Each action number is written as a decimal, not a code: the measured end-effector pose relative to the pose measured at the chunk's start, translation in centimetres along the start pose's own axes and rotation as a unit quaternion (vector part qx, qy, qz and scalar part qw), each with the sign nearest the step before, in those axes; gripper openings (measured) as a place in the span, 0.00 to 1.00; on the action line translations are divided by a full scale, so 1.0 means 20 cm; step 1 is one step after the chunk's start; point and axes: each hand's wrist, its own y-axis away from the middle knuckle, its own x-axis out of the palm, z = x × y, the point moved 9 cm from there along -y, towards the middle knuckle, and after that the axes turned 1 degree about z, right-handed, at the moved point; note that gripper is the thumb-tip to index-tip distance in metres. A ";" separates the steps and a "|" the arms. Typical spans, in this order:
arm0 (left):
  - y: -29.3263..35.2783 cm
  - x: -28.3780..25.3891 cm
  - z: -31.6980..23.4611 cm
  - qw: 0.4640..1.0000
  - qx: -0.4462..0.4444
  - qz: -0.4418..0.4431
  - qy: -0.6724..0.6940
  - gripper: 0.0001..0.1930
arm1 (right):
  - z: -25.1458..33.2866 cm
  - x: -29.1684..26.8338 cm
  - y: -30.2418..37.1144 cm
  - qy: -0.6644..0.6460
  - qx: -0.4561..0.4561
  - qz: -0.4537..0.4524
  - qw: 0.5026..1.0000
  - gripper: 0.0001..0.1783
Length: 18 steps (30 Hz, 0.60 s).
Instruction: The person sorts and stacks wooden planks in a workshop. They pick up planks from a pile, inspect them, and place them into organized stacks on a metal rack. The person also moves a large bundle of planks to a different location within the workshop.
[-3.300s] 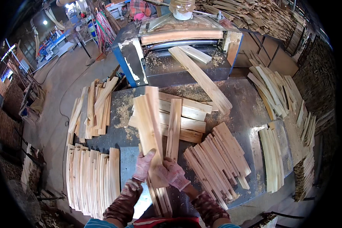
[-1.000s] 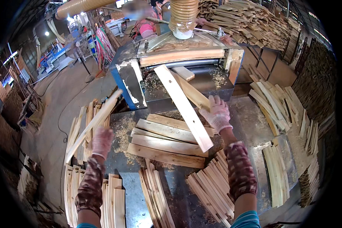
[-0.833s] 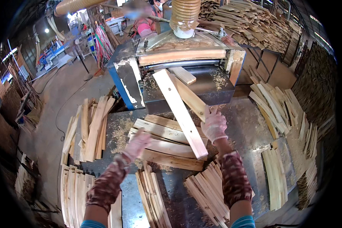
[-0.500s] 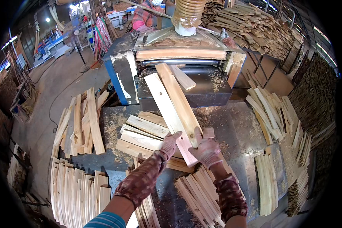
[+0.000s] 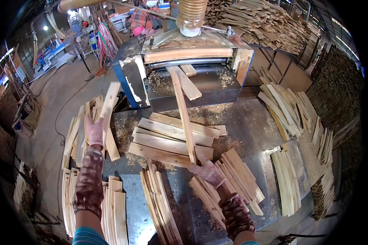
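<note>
My left hand, in a pale knit glove, grips a light wooden board over the loose pile of boards at the left. The hand covers part of that board. My right hand, gloved alike, is closed round the near end of a second wooden board. This board is turned on its narrow edge and slants away toward the planer. On the planer's bed, a short board lies beside its far end. Another board end shows at the roller.
Several boards lie fanned on the metal table between my hands. Neat board stacks stand near left, near middle and near right. More boards lie along the right edge. A person is behind the planer.
My left hand has carried the knotted light board leftward, from beside the other board to the left pile. My right hand has drawn slightly nearer and left, its board tipped onto its edge.
</note>
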 end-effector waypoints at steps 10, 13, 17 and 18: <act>1.39 1.02 0.07 0.871 -0.210 0.434 0.093 0.45 | 0.06 0.46 0.10 -0.242 0.073 0.059 0.966 0.38; 1.38 0.95 0.31 0.864 -0.298 0.364 0.180 0.35 | 0.16 0.29 -0.01 0.044 -0.018 0.077 0.996 0.35; 1.35 0.71 0.52 0.845 -0.320 0.354 0.240 0.26 | 0.05 -0.08 -0.42 0.368 -0.119 -0.162 0.908 0.39; 1.42 0.64 0.43 0.856 -0.372 0.336 0.128 0.21 | 0.23 -0.19 -0.49 0.468 -0.198 -0.241 0.827 0.40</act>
